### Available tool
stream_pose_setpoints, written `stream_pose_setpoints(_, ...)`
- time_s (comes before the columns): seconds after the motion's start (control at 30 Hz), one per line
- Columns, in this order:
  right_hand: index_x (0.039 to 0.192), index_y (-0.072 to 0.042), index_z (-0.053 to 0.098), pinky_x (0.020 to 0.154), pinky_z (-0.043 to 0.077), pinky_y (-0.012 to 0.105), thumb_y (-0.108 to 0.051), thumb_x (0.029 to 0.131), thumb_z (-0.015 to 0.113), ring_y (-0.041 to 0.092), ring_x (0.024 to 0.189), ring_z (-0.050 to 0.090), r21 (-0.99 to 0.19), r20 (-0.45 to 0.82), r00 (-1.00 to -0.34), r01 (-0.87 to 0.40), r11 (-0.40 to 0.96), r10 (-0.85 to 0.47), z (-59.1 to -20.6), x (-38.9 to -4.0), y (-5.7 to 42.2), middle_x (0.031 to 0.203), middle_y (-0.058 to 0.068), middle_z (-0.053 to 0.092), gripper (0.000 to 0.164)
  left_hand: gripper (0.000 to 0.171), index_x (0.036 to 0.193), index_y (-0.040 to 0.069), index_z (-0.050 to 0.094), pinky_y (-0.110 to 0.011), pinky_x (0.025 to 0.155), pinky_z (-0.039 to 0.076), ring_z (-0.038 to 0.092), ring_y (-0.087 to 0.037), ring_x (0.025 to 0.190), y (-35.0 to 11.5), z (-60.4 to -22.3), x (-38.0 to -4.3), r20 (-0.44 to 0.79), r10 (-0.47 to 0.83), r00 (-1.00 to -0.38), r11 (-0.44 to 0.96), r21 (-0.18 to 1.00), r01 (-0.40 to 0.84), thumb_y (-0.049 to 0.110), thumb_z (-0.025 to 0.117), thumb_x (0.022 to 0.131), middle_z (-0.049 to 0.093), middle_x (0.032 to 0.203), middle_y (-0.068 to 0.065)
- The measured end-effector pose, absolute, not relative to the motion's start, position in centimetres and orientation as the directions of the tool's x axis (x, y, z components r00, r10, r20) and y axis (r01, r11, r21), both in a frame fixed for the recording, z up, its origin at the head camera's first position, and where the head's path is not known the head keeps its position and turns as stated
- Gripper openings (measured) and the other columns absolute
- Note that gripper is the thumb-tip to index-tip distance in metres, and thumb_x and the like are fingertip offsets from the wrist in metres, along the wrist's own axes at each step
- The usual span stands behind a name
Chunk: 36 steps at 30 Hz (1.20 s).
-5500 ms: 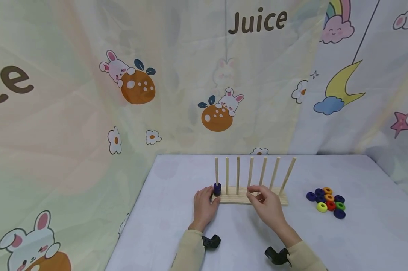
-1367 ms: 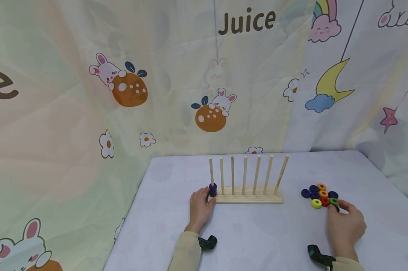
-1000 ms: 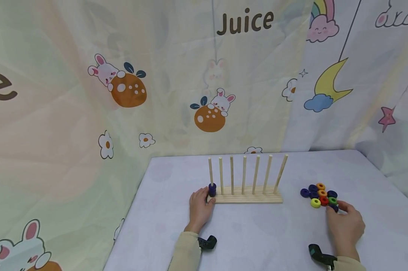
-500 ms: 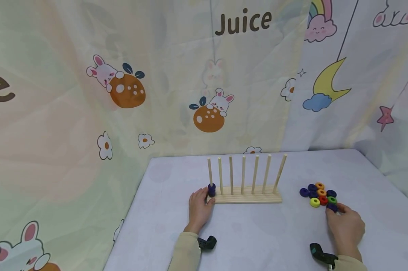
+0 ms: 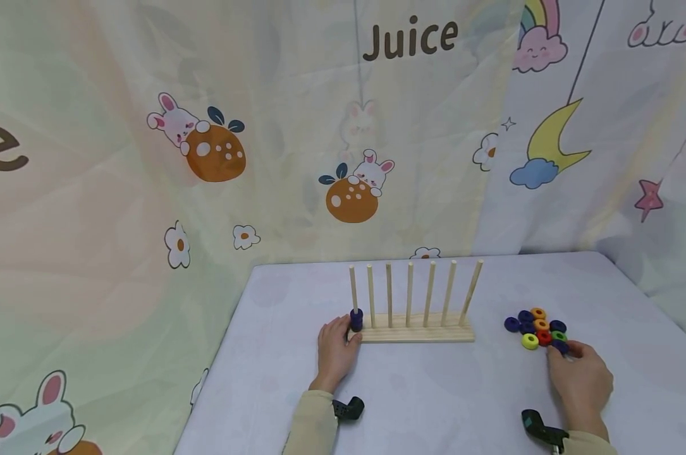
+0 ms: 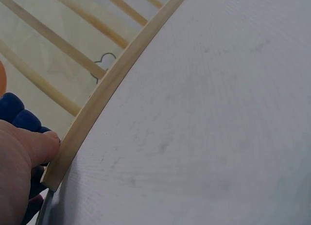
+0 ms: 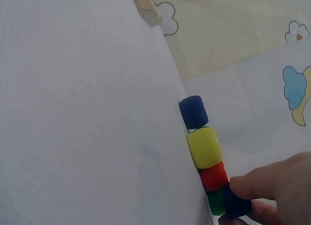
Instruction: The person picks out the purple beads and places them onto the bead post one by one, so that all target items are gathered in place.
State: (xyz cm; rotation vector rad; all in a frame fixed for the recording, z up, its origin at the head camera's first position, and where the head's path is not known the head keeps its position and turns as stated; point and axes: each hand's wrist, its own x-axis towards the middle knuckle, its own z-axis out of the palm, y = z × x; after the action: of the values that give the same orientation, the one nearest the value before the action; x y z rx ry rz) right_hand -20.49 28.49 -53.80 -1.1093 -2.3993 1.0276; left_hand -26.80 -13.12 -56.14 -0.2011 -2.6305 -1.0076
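My left hand [image 5: 336, 354] grips the left end of a wooden peg rack [image 5: 416, 336], its thumb on the front edge of the base [image 6: 87, 123]. Dark blue beads [image 5: 356, 320] are stacked at the bottom of the leftmost peg, right beside those fingers. The other pegs stand bare. Over on the right, my right hand [image 5: 583, 378] pinches a dark blue bead [image 5: 559, 346] between thumb and fingers, at the near corner of a bead cluster. In the right wrist view this bead [image 7: 236, 201] overlaps a green bead [image 7: 215, 202].
The cluster lies on the white-covered table [image 5: 434, 392]: a yellow bead [image 5: 529, 342], a red bead [image 5: 544, 338], a green bead [image 5: 558, 335], orange beads [image 5: 541, 325] and several dark blue beads [image 5: 511, 325]. A printed curtain [image 5: 286, 158] hangs behind the table.
Over five seconds ago my right hand was at the rack's middle pegs; it has since moved right to the bead cluster. During the last second it barely moves. My left hand stays at the rack's end.
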Motion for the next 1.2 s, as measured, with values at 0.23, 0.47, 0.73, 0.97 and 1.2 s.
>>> stream_pose_setpoints(0.23,0.138,0.007,0.045,0.096,0.035,0.061,-0.021,0.094,0.055,0.049,0.116,0.045,-0.734,-0.021,-0.642,0.53,0.424,0.767,-53.5,-20.6,28.2,0.127,0.033,0.052,0.053,0.047,0.131,-0.001,0.059,-0.054,0.114,0.025,0.047,-0.031,0.131,-13.1,-56.0,-26.8,0.331,0.02,-0.943,0.74,0.63,0.237,0.021,0.068,0.09,0.059,0.136,-0.011)
stream_pose_setpoints(0.47,0.139,0.003,0.047,0.091,0.039,0.052,-0.03,0.094,0.056,0.043,0.115,0.049,-0.781,0.025,-0.668,0.451,0.432,0.744,-53.4,-20.6,28.0,0.13,0.028,0.055,0.056,0.047,0.131,0.0,0.06,-0.053,0.114,0.025,0.048,-0.031,0.13,-13.1,-56.0,-26.7,0.331,0.017,-0.944,0.744,0.627,0.233,0.021,0.069,0.09,0.059,0.135,-0.011)
stream_pose_setpoints(0.73,0.134,0.002,0.052,0.066,0.035,0.03,-0.034,0.093,0.06,0.03,0.083,0.058,-0.798,0.04,-0.718,0.395,0.454,0.695,-53.4,-20.8,27.4,0.125,0.026,0.059,0.055,0.047,0.13,0.0,0.06,-0.053,0.114,0.025,0.048,-0.031,0.13,-13.0,-56.1,-26.8,0.343,0.013,-0.939,0.747,0.621,0.237,0.022,0.069,0.09,0.06,0.135,-0.01)
stream_pose_setpoints(0.97,0.123,0.002,0.059,0.058,0.036,0.022,-0.031,0.091,0.066,-0.002,0.059,0.047,-0.786,0.118,-0.766,0.317,0.531,0.632,-53.9,-20.6,26.7,0.112,0.023,0.064,0.047,0.046,0.128,-0.002,0.062,-0.055,0.112,0.027,0.05,-0.032,0.128,-13.1,-56.3,-26.8,0.367,0.018,-0.93,0.755,0.605,0.253,0.022,0.07,0.089,0.061,0.133,-0.012)
stream_pose_setpoints(1.2,0.123,0.001,0.059,0.057,0.038,0.022,-0.035,0.091,0.065,0.008,0.065,0.055,-0.795,0.077,-0.802,0.309,0.521,0.593,-53.6,-20.7,25.2,0.117,0.026,0.062,0.048,0.046,0.129,-0.002,0.06,-0.054,0.114,0.026,0.049,-0.032,0.129,-13.1,-56.3,-26.8,0.345,0.018,-0.938,0.747,0.619,0.242,0.021,0.069,0.09,0.06,0.134,-0.011)
